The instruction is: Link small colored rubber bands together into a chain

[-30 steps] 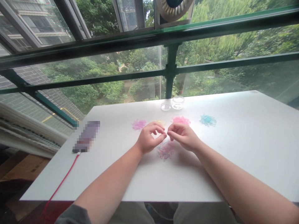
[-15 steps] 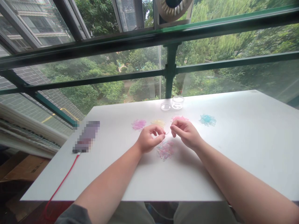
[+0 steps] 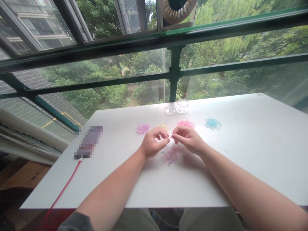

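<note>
My left hand pinches a thin small rubber band between thumb and forefinger. Its other end is at the fingertips of my right hand, which are closed on it. Both hands hover over the middle of the white table. Just below them lies a loose pile of mixed pastel rubber bands. Behind the hands are single-colour heaps: a purple heap, a yellow heap partly covered by my left hand, a pink heap behind my right hand, and a turquoise heap farther right.
A clear round jar and its clear lid stand at the table's back edge. On the left lies a blurred-out phone-like object with a red cable running off the front. Green railing and windows rise behind the white table.
My right hand has moved left to meet my left hand, and its fingertips have closed on the rubber band's free end. My left hand has stayed in place.
</note>
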A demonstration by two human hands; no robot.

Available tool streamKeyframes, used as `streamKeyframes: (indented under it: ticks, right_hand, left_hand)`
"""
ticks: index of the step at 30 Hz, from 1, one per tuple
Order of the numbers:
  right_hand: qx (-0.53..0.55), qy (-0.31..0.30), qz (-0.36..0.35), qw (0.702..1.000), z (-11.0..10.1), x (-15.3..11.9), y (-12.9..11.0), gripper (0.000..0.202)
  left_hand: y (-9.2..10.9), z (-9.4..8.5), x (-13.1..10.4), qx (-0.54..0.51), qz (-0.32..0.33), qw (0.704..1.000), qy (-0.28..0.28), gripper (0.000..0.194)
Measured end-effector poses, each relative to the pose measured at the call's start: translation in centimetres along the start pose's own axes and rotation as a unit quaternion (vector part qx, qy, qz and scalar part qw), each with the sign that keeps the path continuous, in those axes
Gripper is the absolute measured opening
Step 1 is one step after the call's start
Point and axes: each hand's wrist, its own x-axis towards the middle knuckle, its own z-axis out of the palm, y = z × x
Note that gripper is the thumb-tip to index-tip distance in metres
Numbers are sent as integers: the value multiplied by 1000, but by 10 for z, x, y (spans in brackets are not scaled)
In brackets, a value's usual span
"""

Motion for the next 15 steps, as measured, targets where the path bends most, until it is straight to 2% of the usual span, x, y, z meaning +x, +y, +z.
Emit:
streamKeyframes:
  ticks: [10,15]
  right_hand:
    - [13,-28,-3,1000,-4,-1,-3,20]
    - [8,-11,-21,1000,-3,0,0,16]
  left_hand:
    - [-3,-2,1,-5,-10,1000,7,10]
    - [-3,-1,1,-3,-15,1000,1,11]
